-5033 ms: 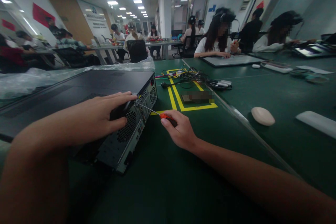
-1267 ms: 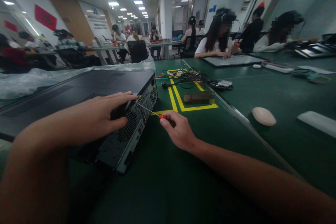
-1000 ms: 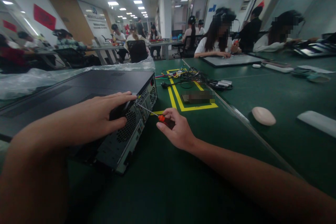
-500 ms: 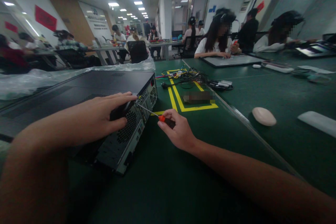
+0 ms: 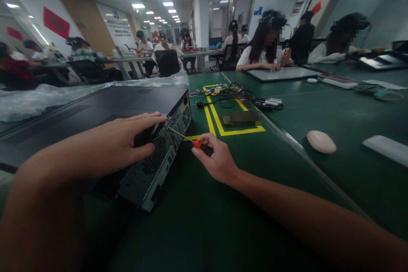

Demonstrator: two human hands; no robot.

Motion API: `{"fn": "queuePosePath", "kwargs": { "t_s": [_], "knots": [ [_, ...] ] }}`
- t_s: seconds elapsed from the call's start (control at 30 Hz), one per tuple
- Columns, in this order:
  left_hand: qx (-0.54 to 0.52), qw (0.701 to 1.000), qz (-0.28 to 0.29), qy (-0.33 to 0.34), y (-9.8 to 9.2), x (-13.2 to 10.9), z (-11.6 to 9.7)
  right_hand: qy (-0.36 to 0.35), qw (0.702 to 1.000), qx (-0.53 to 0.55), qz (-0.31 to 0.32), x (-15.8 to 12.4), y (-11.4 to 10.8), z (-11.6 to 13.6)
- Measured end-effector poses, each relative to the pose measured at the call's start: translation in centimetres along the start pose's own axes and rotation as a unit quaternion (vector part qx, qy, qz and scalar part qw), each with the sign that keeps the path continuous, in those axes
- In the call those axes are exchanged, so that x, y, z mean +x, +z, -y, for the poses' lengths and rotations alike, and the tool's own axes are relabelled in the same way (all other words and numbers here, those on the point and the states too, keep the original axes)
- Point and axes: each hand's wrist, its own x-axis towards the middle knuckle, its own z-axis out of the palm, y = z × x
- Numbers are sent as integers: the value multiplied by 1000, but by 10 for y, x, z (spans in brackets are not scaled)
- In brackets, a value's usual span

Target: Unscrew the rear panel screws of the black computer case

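Note:
A black desktop computer case (image 5: 105, 97) lies on its side, its metal back panel (image 5: 156, 165) with vent holes and ports turned to the right. My left hand (image 5: 127, 134) grips the case's upper rear edge, fingers stretched along the top and thumb down over the back. A dark part of the case shows between that thumb and the fingers. My right hand (image 5: 216, 157) is closed around a screwdriver (image 5: 196, 143) with an orange and black handle. Its thin shaft points left and up, and its tip meets the back panel close to my left fingertips.
Beyond the case lie tangled black cables (image 5: 237, 91) and a blurred dark block (image 5: 240, 119) within yellow tape (image 5: 219, 129). A pale rounded mouse (image 5: 321, 141) and a white bar (image 5: 385, 148) are at right. Clear plastic wrap (image 5: 153, 80) lies behind the case. Co-workers sit across the table.
Both hands, the screwdriver and the case keep their positions. The whole view has shifted very slightly.

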Motion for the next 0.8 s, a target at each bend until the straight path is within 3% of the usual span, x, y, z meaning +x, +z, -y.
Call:
{"fn": "queuePosePath", "kwargs": {
  "t_s": [0.33,0.63,0.8],
  "knots": [
    [-17,1000,1,8,0,0,0,12,1000,-19,3,-1,-1,1],
    [-14,1000,-1,15,0,-1,1,-30,999,-42,-1,1,-2,1],
    [-19,1000,-3,11,0,0,0,-6,1000,-22,-6,0,-1,2]
  ]
}}
